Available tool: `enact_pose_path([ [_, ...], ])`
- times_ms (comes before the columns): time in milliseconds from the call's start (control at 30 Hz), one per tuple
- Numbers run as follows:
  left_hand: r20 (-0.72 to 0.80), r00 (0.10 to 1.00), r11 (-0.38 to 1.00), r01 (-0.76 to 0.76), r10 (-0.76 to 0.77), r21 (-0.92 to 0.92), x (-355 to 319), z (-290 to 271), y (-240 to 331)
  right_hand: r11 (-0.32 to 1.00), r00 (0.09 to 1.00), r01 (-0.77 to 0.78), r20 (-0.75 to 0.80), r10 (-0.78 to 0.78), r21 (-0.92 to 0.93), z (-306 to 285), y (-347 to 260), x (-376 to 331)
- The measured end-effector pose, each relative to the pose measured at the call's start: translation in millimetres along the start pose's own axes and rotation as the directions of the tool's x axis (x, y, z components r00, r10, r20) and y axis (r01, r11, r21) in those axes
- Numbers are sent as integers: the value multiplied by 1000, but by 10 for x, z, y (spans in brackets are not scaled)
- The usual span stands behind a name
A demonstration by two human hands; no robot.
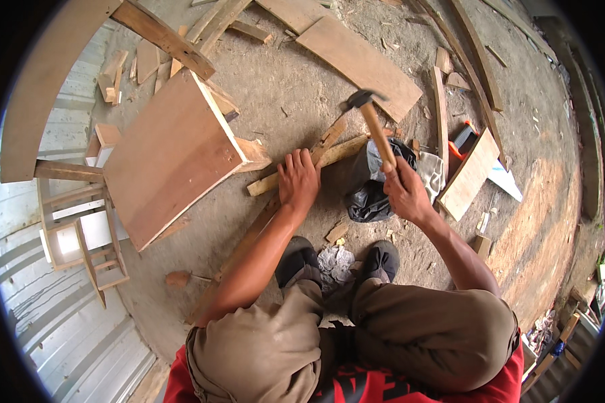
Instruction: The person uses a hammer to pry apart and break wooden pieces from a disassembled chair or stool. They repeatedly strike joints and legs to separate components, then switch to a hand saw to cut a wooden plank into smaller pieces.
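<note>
My right hand (408, 191) is closed around the wooden handle of a claw hammer (376, 129). Its dark head is raised, slightly blurred, above the floor ahead of me. My left hand (298, 176) grips a long wooden batten (329, 137) that runs from beside my left leg up toward the hammer head. Beneath it, a shorter wood strip (346, 152) lies crosswise near my fingers. Whether a nail stands in the batten I cannot tell. A black plastic bag (370, 203) sits between my hands, partly under the hammer handle.
At left stands a wooden box-like piece with a brown panel (175, 158), near a small wooden frame (91, 245). Plywood sheets (363, 64) and battens (474, 57) lie ahead. On the right are a handsaw (504, 180) with an orange-black handle and a board (467, 176).
</note>
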State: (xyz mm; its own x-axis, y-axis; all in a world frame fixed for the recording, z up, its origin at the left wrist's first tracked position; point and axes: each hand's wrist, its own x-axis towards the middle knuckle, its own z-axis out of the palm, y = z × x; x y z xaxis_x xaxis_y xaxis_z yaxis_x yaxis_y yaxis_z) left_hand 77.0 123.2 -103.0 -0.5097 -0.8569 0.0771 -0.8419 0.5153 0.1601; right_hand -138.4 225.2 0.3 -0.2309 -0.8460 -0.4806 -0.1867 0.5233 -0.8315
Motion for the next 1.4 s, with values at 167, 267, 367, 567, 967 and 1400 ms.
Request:
enact_pose_path([
  [167, 20, 1000, 1000, 8, -8, -7, -4, 25, 52, 941, 991, 131, 70, -114, -313, 27, 133, -36],
  [267, -7, 1000, 1000, 17, -17, 16, 8, 25, 13, 958, 995, 95, -12, -102, -271, 40, 80, -49],
  [367, 4, 1000, 1000, 19, -19, 4, -45, 22, 21, 961, 988, 123, -62, -142, -246, 119, 210, -75],
  [567, -27, 1000, 1000, -5, 5, 17, -8, 37, 4, 970, 984, 107, -117, -135, -217, 113, 3, -89],
  [967, 25, 1000, 1000, 3, -3, 1, -8, 11, 29, 873, 969, 243, 71, -235, -422, 97, 58, -158],
  [1400, -13, 1000, 1000, -17, 17, 19, -29, 5, 26, 908, 969, 216, -36, -245, -359, 221, 0, -280],
])
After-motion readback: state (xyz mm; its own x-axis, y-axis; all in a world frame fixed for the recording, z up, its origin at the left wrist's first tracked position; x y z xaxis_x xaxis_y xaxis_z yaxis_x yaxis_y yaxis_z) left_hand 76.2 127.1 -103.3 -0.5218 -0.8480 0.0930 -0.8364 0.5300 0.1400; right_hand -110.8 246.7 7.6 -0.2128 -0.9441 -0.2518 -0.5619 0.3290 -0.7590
